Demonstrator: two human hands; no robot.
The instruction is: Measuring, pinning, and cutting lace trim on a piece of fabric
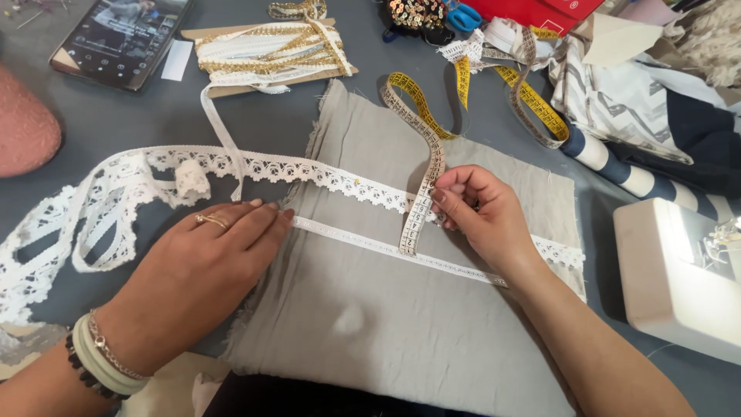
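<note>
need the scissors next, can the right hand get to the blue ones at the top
Probably yes: the scissors lie straight ahead of the right hand, with only the flat tape measure and cloth between.

We see a dark smartphone (120, 35) lying screen-up at top left, a red package (540, 11) at top centre-right.

This is a home sewing corner. A grey tabletop (116, 116) carries beige fabric (401, 324), white lace trim (116, 185), a yellow measuring tape (421, 116), gold-edged ribbon wound on card (270, 50), blue scissors (463, 17), and a white sewing machine (679, 270) at the right edge.
</note>
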